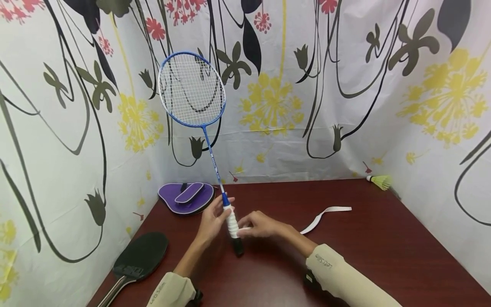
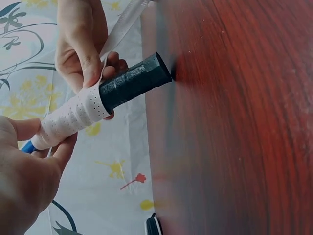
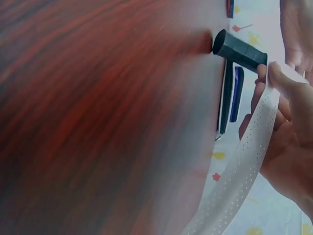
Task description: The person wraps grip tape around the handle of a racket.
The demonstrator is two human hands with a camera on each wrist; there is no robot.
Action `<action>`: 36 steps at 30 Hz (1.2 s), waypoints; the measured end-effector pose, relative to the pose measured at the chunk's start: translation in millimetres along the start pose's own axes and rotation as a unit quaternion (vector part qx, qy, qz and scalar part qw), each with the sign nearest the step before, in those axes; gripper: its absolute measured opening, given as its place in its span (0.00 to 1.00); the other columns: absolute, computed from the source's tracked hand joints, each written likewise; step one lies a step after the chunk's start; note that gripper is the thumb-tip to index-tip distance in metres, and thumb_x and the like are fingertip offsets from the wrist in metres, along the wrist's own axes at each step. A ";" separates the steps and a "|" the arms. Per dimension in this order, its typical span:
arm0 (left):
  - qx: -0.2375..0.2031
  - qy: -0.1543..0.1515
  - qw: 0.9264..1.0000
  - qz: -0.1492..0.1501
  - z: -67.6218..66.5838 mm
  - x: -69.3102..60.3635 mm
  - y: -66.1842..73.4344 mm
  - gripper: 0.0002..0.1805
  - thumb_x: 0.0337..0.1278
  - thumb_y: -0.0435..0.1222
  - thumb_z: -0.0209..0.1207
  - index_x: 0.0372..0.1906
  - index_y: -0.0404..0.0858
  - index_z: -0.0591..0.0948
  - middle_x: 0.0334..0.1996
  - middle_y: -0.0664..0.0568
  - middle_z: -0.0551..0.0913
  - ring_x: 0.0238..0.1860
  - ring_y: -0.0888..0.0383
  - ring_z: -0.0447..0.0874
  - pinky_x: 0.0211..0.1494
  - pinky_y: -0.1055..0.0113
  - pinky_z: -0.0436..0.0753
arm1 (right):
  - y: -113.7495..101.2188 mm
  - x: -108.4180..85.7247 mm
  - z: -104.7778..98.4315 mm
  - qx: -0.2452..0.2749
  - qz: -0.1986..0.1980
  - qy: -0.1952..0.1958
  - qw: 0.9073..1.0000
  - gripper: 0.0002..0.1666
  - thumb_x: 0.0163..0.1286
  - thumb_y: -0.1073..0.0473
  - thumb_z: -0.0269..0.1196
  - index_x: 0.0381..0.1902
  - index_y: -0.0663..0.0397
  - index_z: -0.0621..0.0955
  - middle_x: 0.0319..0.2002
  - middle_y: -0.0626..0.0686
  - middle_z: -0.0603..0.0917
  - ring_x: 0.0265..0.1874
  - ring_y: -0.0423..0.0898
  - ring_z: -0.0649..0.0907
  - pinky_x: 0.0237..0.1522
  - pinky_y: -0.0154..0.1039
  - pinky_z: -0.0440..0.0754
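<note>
A blue and white badminton racket [image 1: 212,157] leans upright, head up, its butt low over the table. White perforated grip tape [image 2: 73,115] wraps the upper handle, while the lower end stays black [image 2: 129,85]. My left hand [image 1: 211,221] holds the handle near the blue cone, thumb and fingers around the wrapped part. With thumb and fingers, my right hand [image 1: 258,224] pinches the tape at the lower edge of the wrapping. From there the loose tape strip [image 3: 252,142] trails away, and its far end [image 1: 326,213] lies on the table to the right.
A purple paddle case [image 1: 186,198] lies at the table's back left. The black table tennis paddle [image 1: 142,256] is at the left edge. A yellow shuttlecock [image 1: 380,182] sits at the back right corner. Patterned curtains [image 1: 268,149] surround the dark red table [image 1: 383,238].
</note>
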State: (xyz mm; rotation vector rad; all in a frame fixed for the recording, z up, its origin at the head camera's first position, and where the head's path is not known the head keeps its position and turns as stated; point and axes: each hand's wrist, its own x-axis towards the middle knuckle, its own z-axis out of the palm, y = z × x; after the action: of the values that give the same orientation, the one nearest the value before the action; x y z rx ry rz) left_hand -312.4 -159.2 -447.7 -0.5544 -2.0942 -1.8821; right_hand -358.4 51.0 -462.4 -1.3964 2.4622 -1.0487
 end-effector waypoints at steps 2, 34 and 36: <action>-0.006 -0.003 1.000 0.000 0.4 0.0 -0.7 0.30 0.71 0.22 0.57 0.74 0.33 0.68 0.62 0.34 0.81 0.57 0.45 0.85 0.56 0.69 0.83 | -0.6 0.2 0.2 -0.010 0.004 0.005 1.000 0.10 0.70 0.53 0.72 0.44 0.51 0.89 0.28 0.37 0.87 0.25 0.29 0.80 0.30 0.27 0.78; 0.056 0.078 0.994 0.048 6.4 7.1 -10.2 0.40 0.56 0.22 0.71 0.74 0.32 0.71 0.48 0.36 0.88 0.47 0.43 0.90 0.48 0.64 0.88 | 7.5 0.3 -4.3 0.015 0.017 0.063 0.998 0.07 0.66 0.54 0.75 0.37 0.48 0.87 0.29 0.39 0.88 0.29 0.33 0.85 0.36 0.30 0.84; 0.034 0.063 0.996 0.053 7.5 8.3 -9.7 0.39 0.58 0.20 0.68 0.75 0.30 0.69 0.51 0.34 0.87 0.49 0.40 0.89 0.51 0.65 0.87 | 8.8 0.2 -6.4 0.017 0.015 0.061 0.998 0.07 0.67 0.55 0.75 0.37 0.50 0.88 0.30 0.41 0.88 0.30 0.32 0.85 0.37 0.30 0.84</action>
State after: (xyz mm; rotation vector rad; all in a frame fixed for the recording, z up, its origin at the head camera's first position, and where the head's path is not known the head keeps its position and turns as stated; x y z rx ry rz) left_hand -323.8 -151.8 -453.5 -0.5076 -1.9994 -1.7353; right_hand -367.4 57.1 -463.0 -1.3185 2.5273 -1.1989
